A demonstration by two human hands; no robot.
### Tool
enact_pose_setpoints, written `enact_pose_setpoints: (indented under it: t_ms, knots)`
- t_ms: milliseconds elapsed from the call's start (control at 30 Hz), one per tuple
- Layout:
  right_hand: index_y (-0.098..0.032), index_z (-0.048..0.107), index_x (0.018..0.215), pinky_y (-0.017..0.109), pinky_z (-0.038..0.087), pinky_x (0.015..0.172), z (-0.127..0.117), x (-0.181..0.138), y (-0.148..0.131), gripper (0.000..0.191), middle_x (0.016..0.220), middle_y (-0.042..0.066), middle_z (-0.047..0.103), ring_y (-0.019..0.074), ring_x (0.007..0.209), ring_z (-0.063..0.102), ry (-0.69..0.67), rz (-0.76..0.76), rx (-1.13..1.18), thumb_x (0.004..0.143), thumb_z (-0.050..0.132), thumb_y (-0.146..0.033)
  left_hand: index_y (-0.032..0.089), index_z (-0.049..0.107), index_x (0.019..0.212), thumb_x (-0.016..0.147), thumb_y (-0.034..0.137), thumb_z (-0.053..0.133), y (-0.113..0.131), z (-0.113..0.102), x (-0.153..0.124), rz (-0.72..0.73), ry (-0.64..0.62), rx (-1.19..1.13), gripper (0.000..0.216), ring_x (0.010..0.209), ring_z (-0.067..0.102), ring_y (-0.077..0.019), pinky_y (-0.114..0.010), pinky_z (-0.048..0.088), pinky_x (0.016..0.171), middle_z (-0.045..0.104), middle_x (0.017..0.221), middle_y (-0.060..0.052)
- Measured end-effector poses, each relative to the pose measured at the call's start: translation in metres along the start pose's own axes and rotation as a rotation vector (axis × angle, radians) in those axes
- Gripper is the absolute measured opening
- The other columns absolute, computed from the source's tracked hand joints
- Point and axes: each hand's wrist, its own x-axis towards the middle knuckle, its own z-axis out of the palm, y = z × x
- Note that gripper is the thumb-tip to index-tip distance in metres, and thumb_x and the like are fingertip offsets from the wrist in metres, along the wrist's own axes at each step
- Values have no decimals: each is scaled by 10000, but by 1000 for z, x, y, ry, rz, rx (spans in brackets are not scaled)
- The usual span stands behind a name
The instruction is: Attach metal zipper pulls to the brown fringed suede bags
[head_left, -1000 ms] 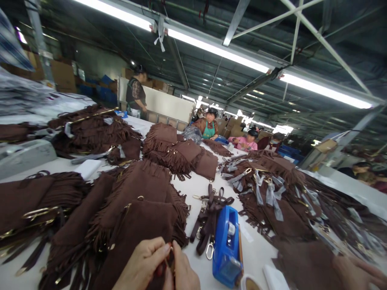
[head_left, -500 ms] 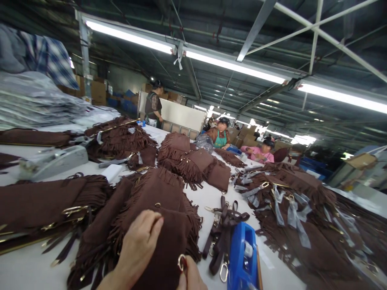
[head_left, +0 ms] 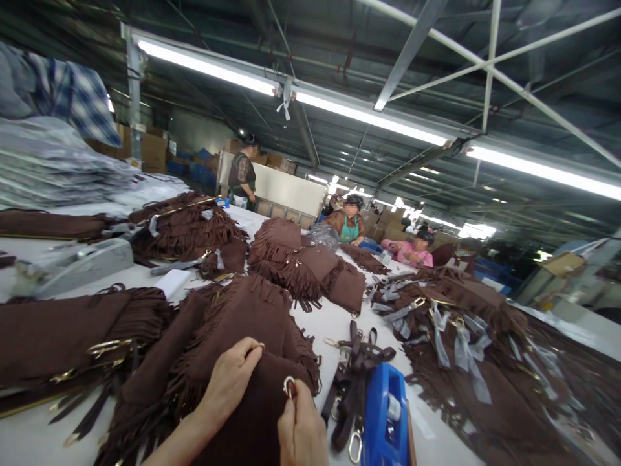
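A brown fringed bag lies in front of me on other fringed pieces. My left hand is closed in a pinch at its upper edge, where a small gold ring shows at the fingertips. Just to the right, my right hand grips a gold metal clasp between thumb and forefinger. The clasp's open end points up, a short gap from the ring. Whatever the clasp is fixed to is mostly hidden in my right hand.
To the right lie brown straps with metal hooks and a blue tape dispenser. A grey dispenser stands at left. Piles of fringed bags cover both sides. Co-workers sit beyond the table.
My right hand has risen with the clasp, closer to my left hand. My left fingertips have moved onto the small ring, which earlier lay free above them.
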Motion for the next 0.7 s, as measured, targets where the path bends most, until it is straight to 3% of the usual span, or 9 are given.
enact_pose_setpoints:
  t_ms: [133, 333, 600, 700]
  knots:
    - [-135, 596, 929, 281, 503, 573, -7, 30, -14, 326, 747, 110, 698, 217, 651, 679, -88, -94, -47, 847, 280, -157, 222, 584, 785, 842, 371, 334, 9, 8, -21, 116, 12, -166, 296, 813, 611, -166, -243, 453, 775, 653, 833, -26]
    - [-93, 575, 968, 277, 501, 544, -2, 37, -18, 242, 785, 135, 698, 220, 646, 681, -178, -156, -178, 824, 382, -126, 225, 597, 705, 808, 378, 408, 16, 14, -32, 187, 70, -310, 264, 708, 617, -172, -235, 490, 697, 631, 719, -27]
    - [-138, 585, 926, 327, 491, 558, -18, 29, -32, 260, 830, 128, 691, 255, 671, 678, -356, -52, -206, 816, 359, -69, 217, 588, 650, 792, 398, 404, 17, 13, -35, 120, 21, -319, 295, 676, 598, -170, -236, 468, 671, 621, 686, -25]
    - [-159, 580, 940, 327, 473, 617, -29, 27, -28, 267, 822, 94, 686, 251, 730, 667, -423, -45, -81, 808, 362, -80, 213, 583, 661, 783, 422, 406, 21, 6, -33, 71, -52, -348, 299, 702, 600, -174, -234, 460, 681, 634, 694, -14]
